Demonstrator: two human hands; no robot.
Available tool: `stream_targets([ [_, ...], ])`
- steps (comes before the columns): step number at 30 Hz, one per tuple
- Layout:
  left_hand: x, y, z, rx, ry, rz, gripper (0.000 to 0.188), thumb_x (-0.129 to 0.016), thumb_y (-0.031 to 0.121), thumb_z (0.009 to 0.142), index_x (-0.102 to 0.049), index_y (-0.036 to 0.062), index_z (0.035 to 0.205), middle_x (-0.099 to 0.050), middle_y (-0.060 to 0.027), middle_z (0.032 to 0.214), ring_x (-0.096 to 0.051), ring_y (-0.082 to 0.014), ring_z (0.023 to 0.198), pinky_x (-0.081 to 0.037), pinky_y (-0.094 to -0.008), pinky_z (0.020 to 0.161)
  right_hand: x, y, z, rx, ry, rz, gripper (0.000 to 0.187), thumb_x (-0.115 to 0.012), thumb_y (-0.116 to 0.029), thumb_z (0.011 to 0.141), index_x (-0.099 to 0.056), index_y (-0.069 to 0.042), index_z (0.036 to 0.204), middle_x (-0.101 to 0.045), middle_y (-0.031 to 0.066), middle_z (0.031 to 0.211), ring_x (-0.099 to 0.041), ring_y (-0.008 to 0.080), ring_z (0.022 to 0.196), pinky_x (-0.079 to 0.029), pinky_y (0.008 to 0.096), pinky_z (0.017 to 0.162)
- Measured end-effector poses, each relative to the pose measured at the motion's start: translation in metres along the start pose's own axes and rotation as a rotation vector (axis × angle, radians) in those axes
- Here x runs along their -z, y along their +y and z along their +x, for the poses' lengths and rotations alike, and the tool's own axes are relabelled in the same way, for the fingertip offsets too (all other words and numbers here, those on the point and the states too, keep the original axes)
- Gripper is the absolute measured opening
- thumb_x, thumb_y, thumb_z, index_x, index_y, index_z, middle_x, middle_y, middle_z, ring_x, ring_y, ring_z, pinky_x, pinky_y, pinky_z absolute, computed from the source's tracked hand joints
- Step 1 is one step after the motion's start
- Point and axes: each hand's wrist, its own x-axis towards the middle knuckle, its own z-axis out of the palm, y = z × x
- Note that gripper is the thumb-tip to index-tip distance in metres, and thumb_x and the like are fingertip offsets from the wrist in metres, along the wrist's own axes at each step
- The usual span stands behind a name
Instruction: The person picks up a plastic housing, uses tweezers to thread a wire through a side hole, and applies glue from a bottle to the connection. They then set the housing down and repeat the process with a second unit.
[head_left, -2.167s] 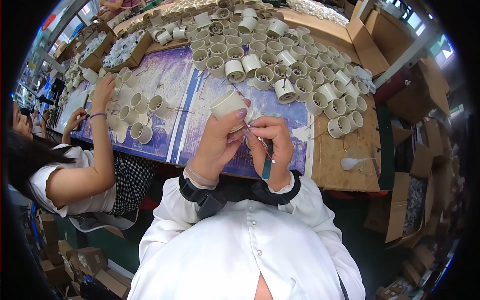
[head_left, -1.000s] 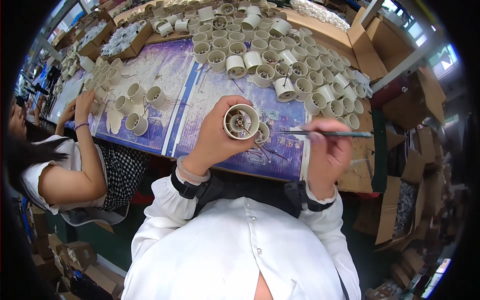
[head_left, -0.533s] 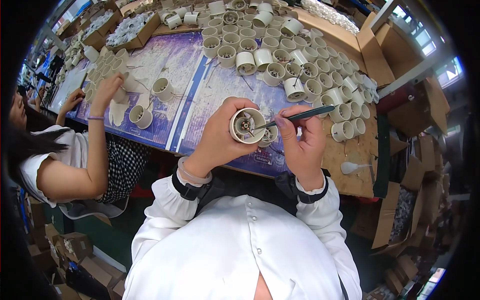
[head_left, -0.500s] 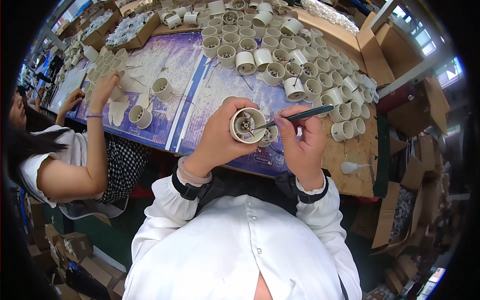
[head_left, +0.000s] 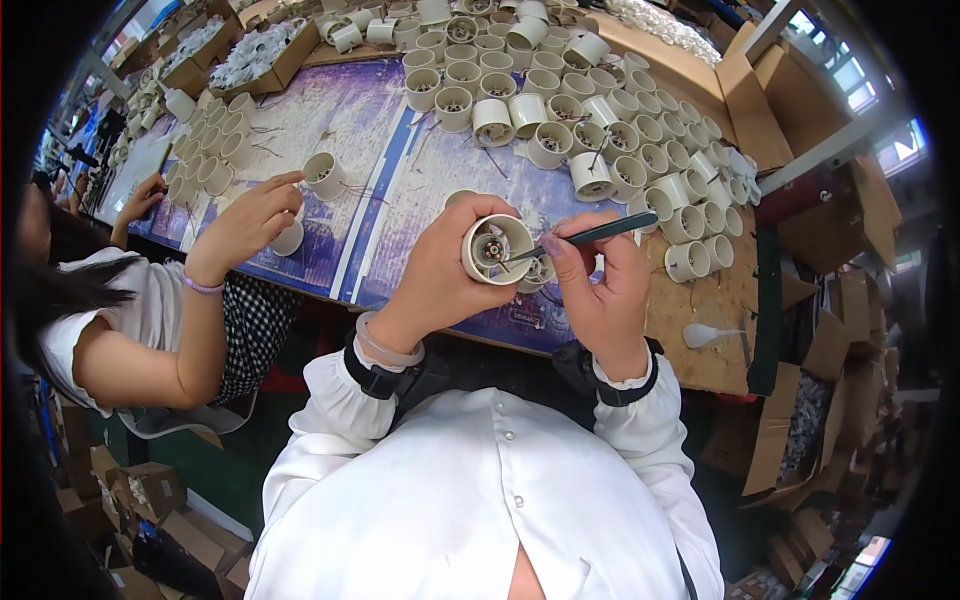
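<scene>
My left hand (head_left: pixel 437 262) is wrapped round a cream-white cylindrical cup (head_left: pixel 513 234) and holds it with the open mouth tilted up toward me. Inside the cup sits a round fitting (head_left: pixel 490 250) with metal parts and what look like thin wires. A pair of dark tweezers (head_left: pixel 605 228) is pinched in my right hand (head_left: pixel 604 270). Their thin tips reach over the cup's right rim, close to the fitting; whether they touch it I cannot tell. Another cup (head_left: pixel 538 272) stands on the table just behind the held one, partly hidden.
Many similar cups (head_left: pixel 552 145) crowd the table's far right. At left, a co-worker's hand (head_left: pixel 250 222) is over a cup (head_left: pixel 289 240), near another cup (head_left: pixel 323 176). A white bulb-shaped piece (head_left: pixel 700 335) lies at the right edge. Cardboard boxes (head_left: pixel 790 430) stand beyond it.
The co-worker's hand has come from the grouped cups toward the nearer single cup. My hands, the held cup and the tweezers have barely shifted.
</scene>
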Motion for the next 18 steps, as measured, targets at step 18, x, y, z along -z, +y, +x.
stream_targets([
  [18, -0.007, -0.011, -0.005, 0.019, -0.009, -0.078, 0.056, -0.08, 0.002, 0.057, -0.055, 0.0076, 0.107, -0.06, -0.006, 0.1, -0.061, -0.0194, 0.092, -0.049, -0.0294, 0.081, -0.01, 0.004, -0.006, 0.081, 0.03, -0.087, 0.014, -0.065, -0.008, 0.089, -0.058, -0.002, 0.099, -0.058, 0.0041, 0.086, -0.05, 0.0078, 0.064, -0.04, 0.0207, 0.058],
])
